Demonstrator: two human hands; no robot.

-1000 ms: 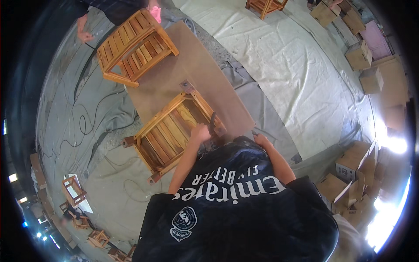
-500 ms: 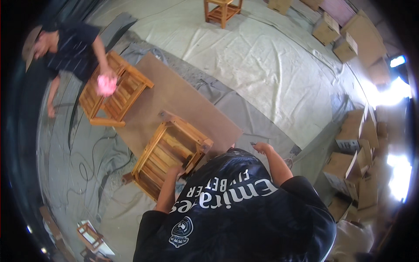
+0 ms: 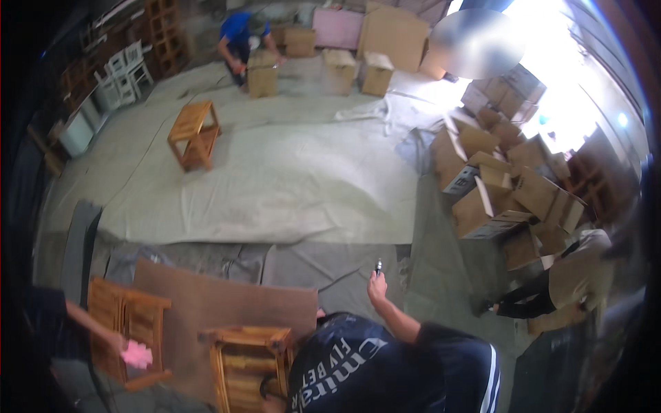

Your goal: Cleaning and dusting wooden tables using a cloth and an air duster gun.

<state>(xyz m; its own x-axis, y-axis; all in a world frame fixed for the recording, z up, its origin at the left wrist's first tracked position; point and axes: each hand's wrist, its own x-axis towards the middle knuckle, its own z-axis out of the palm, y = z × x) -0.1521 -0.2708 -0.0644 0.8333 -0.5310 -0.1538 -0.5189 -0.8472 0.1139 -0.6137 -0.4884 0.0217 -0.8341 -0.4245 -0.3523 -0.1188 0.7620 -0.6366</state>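
Note:
My right hand (image 3: 376,288) is raised at the centre, closed round a slim dark tool with a silver tip (image 3: 379,265) that points up; its exact kind is too small to tell. Low in the view, my left hand (image 3: 274,404) is by a wooden chair-like piece (image 3: 248,361) with slats, partly cut off by the lower edge. A dark curved thing (image 3: 266,385) shows beside that hand, and its fingers cannot be made out. The wooden piece rests on a brown board (image 3: 227,296).
At the left, a co-worker's hand holds a pink cloth (image 3: 138,354) on another wooden chair (image 3: 110,316). A small wooden table (image 3: 193,127) stands on the pale sheet. Open cartons (image 3: 482,199) pile up at right. Other people stand near a carton (image 3: 262,74) and at the right.
The view has swung up and to the right, bringing more of the room in. My right hand has lifted with the tool. The co-worker's pink cloth is still on the other chair.

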